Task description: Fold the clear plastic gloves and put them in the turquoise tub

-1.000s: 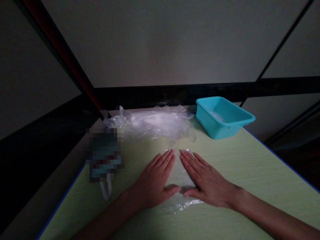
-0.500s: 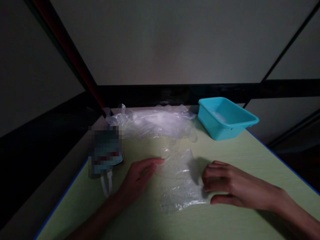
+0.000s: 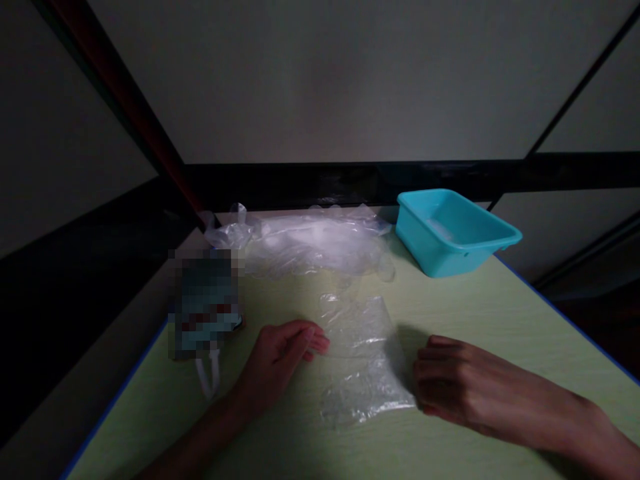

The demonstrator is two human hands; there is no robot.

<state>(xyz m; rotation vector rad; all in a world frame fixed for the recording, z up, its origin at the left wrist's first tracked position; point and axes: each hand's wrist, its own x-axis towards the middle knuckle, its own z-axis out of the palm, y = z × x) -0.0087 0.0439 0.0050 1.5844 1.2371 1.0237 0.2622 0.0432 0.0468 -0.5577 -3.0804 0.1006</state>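
Hands, moved: both lay flat on the film a second ago; now they have parted to its two sides, with the fingers curled, and the right one also sits a little lower than half a second ago.
Right hand: the bare right hand [image 3: 460,383] is bent with knuckles up, at the film's near right corner; whether its fingertips pinch that corner I cannot tell.
Left hand: the bare left hand [image 3: 285,357] is loosely curled, fingertips at the film's left edge; touching or just short, I cannot tell.
Film: the flat, clear, wrinkled plastic film [image 3: 365,360] lies between the hands on the pale green, wood-grained tabletop [image 3: 500,320], in the same place as before.
Left side: a pixelated, grey-green object [image 3: 205,303] with a white looped cord [image 3: 215,367] lies beyond the left forearm.
Basin: a turquoise rectangular plastic basin [image 3: 440,257] stands at the far right.
Back edge: a crumpled heap of translucent plastic [image 3: 320,240] lies left of the basin, before a glossy black band [image 3: 290,183].
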